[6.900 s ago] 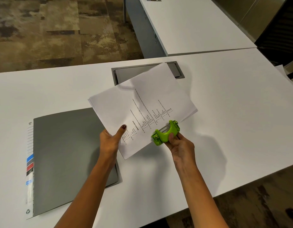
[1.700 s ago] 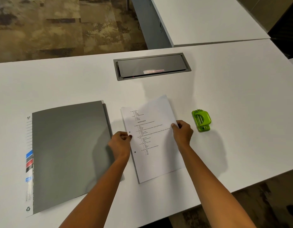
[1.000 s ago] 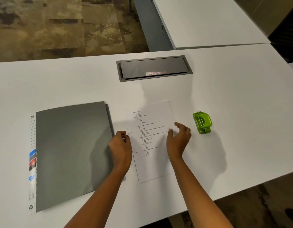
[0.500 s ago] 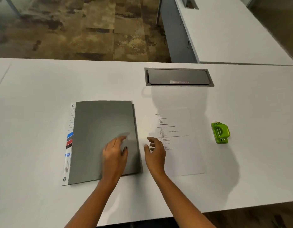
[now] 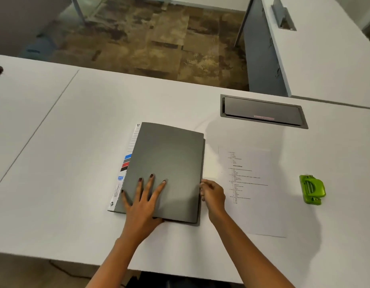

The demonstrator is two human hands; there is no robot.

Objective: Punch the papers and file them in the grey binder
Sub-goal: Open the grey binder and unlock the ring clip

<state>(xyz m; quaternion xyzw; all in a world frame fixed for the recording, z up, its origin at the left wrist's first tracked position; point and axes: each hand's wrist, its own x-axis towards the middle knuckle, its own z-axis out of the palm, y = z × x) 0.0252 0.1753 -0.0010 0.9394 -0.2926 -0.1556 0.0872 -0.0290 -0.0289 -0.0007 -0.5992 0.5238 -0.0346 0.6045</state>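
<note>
Meanwhile left hand lies spread on closed grey binder, right hand's fingers pinching its edge.

Grey binder matt, smooth cover; paper sheet matt white; hole punch glossy green plastic; table smooth white.

Closed grey binder flat; printed paper, green punch beside

Office: long white laminate desk with grey flip-lid cable hatch set in; beyond hatch, mottled brown carpet tiles, second white desk.
</note>
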